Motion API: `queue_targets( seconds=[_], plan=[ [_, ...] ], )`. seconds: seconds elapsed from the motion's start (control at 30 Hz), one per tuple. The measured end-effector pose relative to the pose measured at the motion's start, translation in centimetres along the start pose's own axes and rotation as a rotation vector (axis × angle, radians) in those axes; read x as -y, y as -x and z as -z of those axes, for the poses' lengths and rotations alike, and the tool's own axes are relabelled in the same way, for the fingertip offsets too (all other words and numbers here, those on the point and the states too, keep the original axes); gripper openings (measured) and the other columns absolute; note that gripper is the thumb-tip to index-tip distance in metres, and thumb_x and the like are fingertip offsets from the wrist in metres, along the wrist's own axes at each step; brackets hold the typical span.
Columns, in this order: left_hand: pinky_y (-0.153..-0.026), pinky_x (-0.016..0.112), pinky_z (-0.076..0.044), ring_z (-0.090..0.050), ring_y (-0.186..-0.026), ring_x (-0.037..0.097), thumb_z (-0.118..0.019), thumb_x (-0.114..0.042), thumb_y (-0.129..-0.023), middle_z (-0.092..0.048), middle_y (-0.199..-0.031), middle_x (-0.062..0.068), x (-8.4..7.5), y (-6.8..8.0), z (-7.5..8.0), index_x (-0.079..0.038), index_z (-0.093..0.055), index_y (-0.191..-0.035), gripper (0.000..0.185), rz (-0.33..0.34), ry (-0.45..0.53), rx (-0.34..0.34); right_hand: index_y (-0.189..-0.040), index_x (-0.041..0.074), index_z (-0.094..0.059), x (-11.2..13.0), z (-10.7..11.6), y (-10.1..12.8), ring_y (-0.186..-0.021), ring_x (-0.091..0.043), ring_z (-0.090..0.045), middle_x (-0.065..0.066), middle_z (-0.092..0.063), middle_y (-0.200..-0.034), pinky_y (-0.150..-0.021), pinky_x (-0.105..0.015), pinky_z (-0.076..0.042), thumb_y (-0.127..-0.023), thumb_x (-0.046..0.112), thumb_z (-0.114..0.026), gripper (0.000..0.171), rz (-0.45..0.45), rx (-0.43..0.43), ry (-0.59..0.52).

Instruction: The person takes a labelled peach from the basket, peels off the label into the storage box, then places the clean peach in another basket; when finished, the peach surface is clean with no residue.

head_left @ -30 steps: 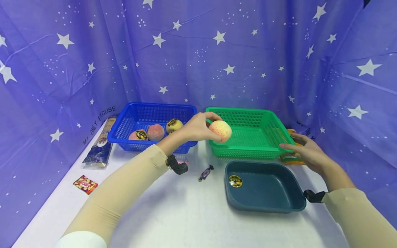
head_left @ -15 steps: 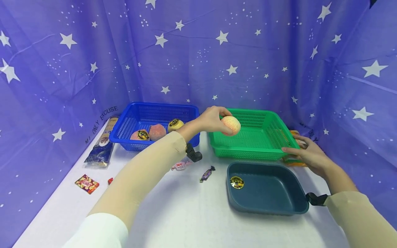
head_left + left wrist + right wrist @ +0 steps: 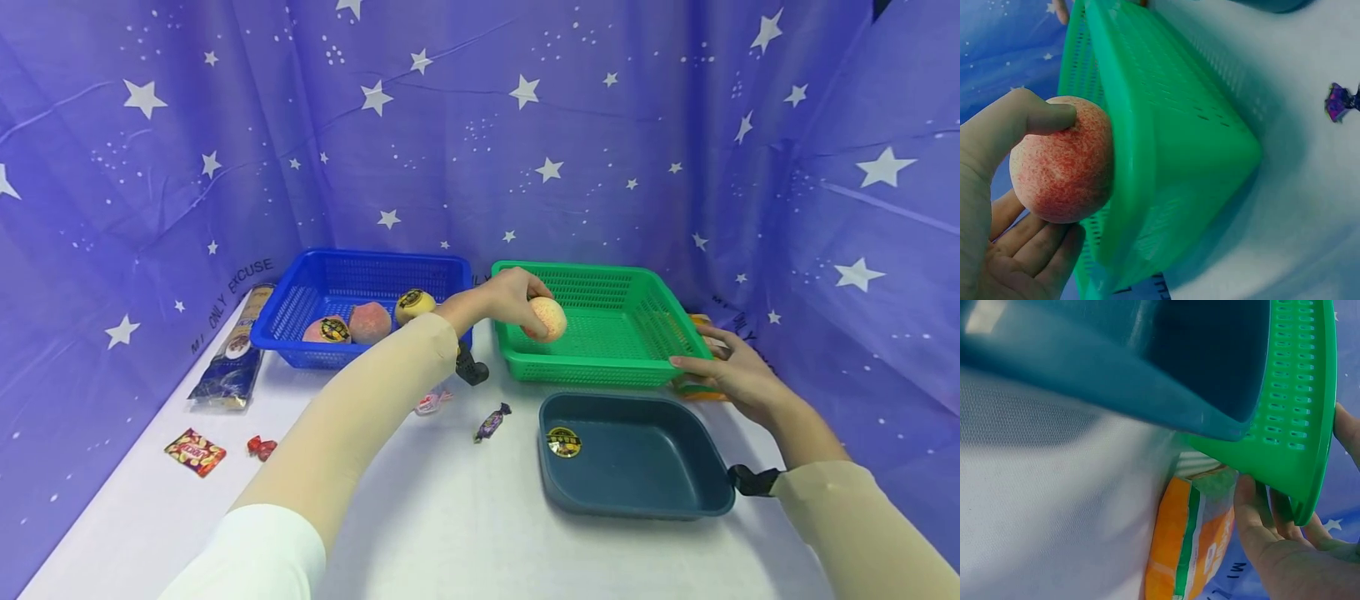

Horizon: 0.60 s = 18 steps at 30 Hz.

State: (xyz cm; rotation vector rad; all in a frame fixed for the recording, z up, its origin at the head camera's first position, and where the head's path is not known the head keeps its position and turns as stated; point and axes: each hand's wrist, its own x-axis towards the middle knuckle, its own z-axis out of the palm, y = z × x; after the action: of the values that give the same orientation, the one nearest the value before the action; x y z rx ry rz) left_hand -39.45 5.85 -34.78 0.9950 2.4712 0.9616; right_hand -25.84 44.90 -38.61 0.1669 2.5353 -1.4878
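Over the green basket (image 3: pixel 600 329) your left hand (image 3: pixel 504 302) holds a peach (image 3: pixel 546 319). Your thumb and fingers curl round it, and the wrist view shows the peach (image 3: pixel 1063 159) just inside the near left corner, close to the rim. I cannot tell if it touches the bottom, so I think you are in the middle of putting it down.

Your right hand (image 3: pixel 726 375) holds the right front corner of the green basket. Its fingers (image 3: pixel 1254 515) sit under the rim and the thumb lies on top, so it grips the basket to keep it in place. An orange packet (image 3: pixel 1194 550) lies under that corner.

Next, I think you need to lower the peach until it rests on the bottom, then open your fingers slowly so it does not roll. Keep your right hand firm on the basket.

Three more fruits (image 3: pixel 367 319) wait in the blue basket (image 3: pixel 352 265). A dark tray (image 3: pixel 633 454) sits in front of the green basket.
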Motion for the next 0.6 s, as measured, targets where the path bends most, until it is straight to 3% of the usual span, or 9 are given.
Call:
queue_targets(
  seconds=[0.37,0.6],
  plan=[
    [-0.102,0.034,-0.063,-0.069,-0.129,0.023,-0.091,-0.026,-0.091,-0.072,-0.146,0.01,0.61,0.03,-0.81,-0.009,-0.066,-0.151,0.067,-0.001,-0.02,0.035,-0.177,0.007,0.012,-0.01,0.0,0.05,-0.106,0.002,-0.071,-0.038,0.006,-0.181,-0.093,-0.02,-0.063,-0.108,0.033,-0.075,0.114,-0.005,-0.002,-0.002],
    [-0.113,0.034,-0.059,-0.063,-0.142,0.023,-0.088,-0.027,-0.095,-0.069,-0.153,0.007,0.69,0.21,-1.01,-0.012,-0.066,-0.151,0.062,0.021,0.008,0.054,-0.177,0.008,0.012,0.01,0.0,0.0,-0.109,0.0,-0.072,-0.036,0.007,-0.182,-0.095,-0.022,-0.063,-0.108,0.036,-0.076,0.115,0.0,0.003,0.016]
  ],
)
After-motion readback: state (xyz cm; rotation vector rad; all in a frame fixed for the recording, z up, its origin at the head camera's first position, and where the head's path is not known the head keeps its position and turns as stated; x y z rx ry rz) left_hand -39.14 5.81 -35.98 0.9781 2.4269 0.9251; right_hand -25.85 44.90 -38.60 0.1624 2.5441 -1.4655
